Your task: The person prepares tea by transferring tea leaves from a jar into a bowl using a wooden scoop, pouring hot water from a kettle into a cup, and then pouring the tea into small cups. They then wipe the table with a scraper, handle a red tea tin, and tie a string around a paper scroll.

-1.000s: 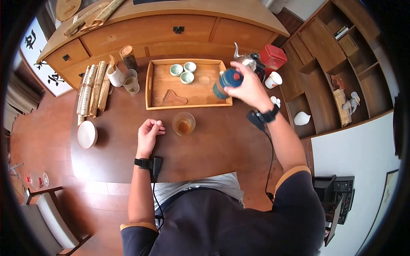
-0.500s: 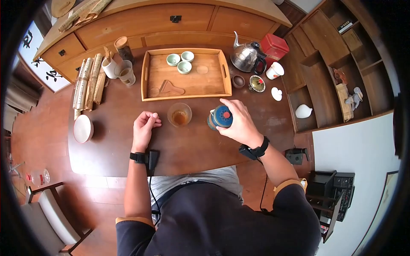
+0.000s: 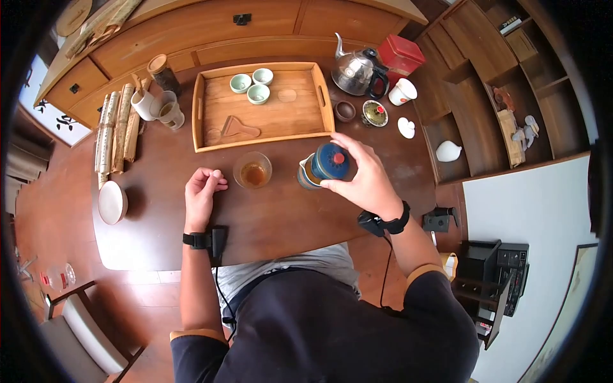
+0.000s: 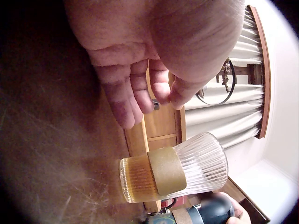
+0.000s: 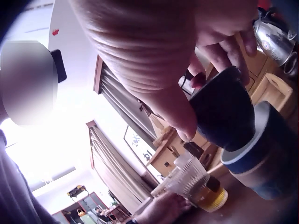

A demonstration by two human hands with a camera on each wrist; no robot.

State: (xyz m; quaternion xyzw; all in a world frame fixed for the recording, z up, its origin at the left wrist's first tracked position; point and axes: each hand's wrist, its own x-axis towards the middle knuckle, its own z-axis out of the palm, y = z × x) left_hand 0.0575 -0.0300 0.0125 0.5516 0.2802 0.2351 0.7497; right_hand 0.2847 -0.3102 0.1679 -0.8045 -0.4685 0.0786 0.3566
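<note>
Ribbed clear glass cup [image 4: 175, 170] on a glossy dark-wood surface [image 3: 274, 217].
Smooth blue lid [image 3: 330, 161], shiny metal kettle [image 3: 352, 72], light-wood tray [image 3: 281, 117], glazed green cups [image 3: 258, 94], matt black cloth shirt [image 3: 345, 319].

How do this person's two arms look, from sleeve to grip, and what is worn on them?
The dark short sleeves end in an orange-tan band. Forearms are bare. Each wrist wears a black strap with a small black box and a thin black cable. Left grip and right grip are bare.

Glass [image 3: 253, 172] left of pot [image 3: 307, 176]
</note>
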